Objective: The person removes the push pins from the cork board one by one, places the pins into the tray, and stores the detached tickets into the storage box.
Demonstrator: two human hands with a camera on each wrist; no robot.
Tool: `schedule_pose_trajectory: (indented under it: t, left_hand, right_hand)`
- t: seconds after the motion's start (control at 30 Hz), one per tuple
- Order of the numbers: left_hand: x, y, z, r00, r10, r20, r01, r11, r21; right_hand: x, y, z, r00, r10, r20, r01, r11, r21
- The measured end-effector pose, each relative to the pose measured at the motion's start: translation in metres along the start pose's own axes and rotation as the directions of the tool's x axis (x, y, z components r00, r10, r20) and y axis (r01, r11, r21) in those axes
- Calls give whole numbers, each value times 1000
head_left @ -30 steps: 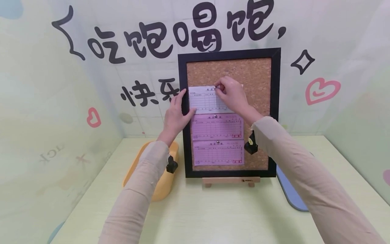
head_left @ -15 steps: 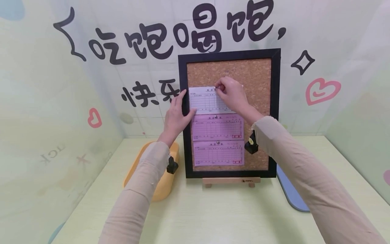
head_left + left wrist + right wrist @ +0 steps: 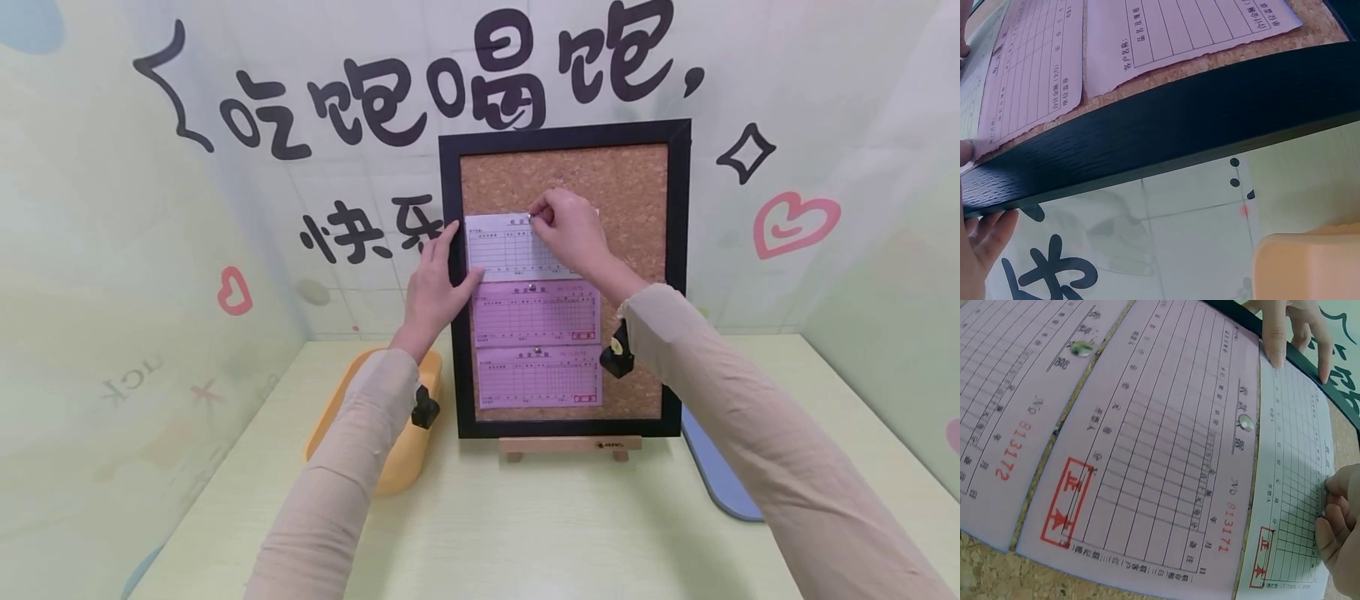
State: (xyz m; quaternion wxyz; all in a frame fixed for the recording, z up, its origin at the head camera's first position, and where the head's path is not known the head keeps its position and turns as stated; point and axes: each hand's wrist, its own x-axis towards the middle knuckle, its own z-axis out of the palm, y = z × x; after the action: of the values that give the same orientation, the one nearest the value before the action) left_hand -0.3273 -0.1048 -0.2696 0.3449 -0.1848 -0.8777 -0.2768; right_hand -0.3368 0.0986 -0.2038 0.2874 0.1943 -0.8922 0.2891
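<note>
A black-framed corkboard (image 3: pixel 633 208) stands upright with a white receipt slip (image 3: pixel 491 250) above two pink ones, the middle slip (image 3: pixel 510 312) and the lower slip (image 3: pixel 510 379). My left hand (image 3: pixel 437 283) grips the board's left edge, thumb over the white slip's lower left corner; the left wrist view shows its fingers (image 3: pixel 999 234) behind the frame. My right hand (image 3: pixel 576 232) pinches a thumbtack (image 3: pixel 531 217) at the white slip's top middle. That tack is mostly hidden by the fingertips. Round metal tacks (image 3: pixel 1246 422) sit in both pink slips.
A small wooden easel (image 3: pixel 570 444) supports the board on a pale table (image 3: pixel 540 533). Left of it, partly behind my left forearm, is a yellow bin (image 3: pixel 405 458). A blue flat board (image 3: pixel 723 479) lies at the right beside my sleeve. Printed wall sheets surround the table.
Both hands hold nearly the same places throughout. The view has shifted very slightly; the slips and board stay where they were.
</note>
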Motion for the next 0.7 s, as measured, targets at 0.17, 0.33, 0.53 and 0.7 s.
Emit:
schedule_pose_trajectory:
  t: [0.17,0.33,0.53,0.7]
  left_hand:
    - [0,0,0,1000,-2,1,2,1000,-4]
    - [0,-1,0,1000,-3,2,3,1000,-1]
    - [0,-1,1,1000,-9,4,9,1000,-4]
    - [0,-1,0,1000,-3,-3,3,1000,-4]
  right_hand:
    - [0,-3,-1,999,30,17,-30,1000,0]
    - [0,-3,-1,999,35,23,-36,999,8]
    - [-1,-1,0,999,30,19,-31,999,16]
    - [-2,0,0,1000,24,-1,-24,999,36]
